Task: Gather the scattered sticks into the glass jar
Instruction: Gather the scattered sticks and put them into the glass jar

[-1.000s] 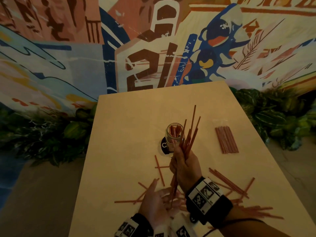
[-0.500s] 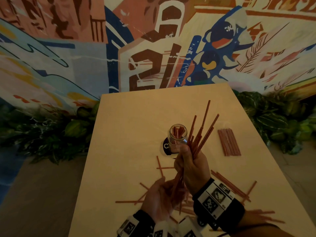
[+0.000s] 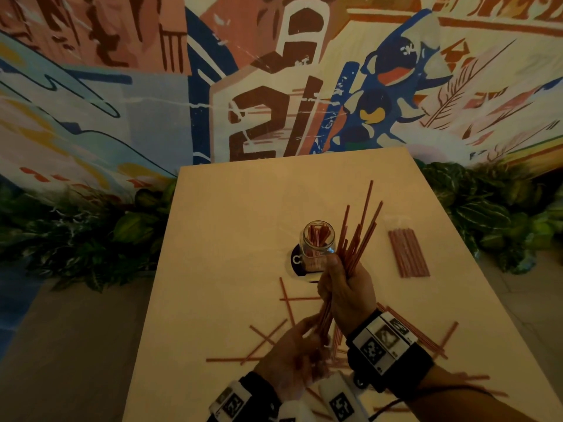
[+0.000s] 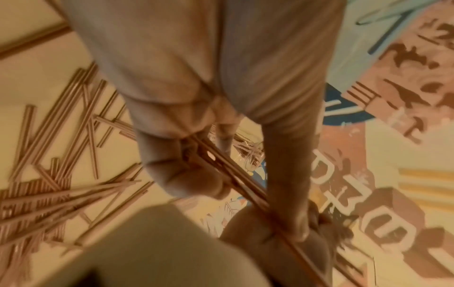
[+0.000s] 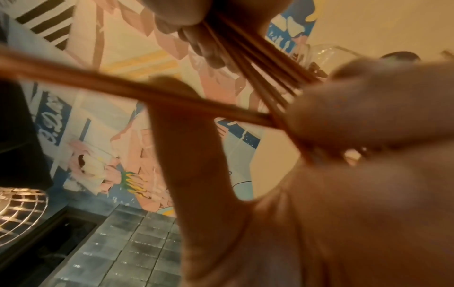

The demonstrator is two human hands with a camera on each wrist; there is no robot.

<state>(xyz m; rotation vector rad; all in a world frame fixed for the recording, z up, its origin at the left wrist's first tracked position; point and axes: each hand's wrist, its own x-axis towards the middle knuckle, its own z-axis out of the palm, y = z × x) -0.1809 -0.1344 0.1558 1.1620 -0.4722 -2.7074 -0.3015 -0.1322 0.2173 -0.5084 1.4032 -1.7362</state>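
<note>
A small glass jar with several red sticks in it stands on a dark coaster mid-table. Just right of it and nearer to me, my right hand grips a bundle of red sticks, held upright with the tops fanning to the right beside the jar's mouth. My left hand is below it, fingers curled round the bundle's lower ends. Several loose sticks lie scattered on the table around and under both hands.
The pale table has a clear packet of sticks lying right of the jar. More loose sticks lie to the right of my right wrist. Leafy plants flank the table below a painted wall.
My right hand lifted the bundle a little and its tops spread to the right. My left hand rose from the table and closed its fingers on the bundle's lower ends.
</note>
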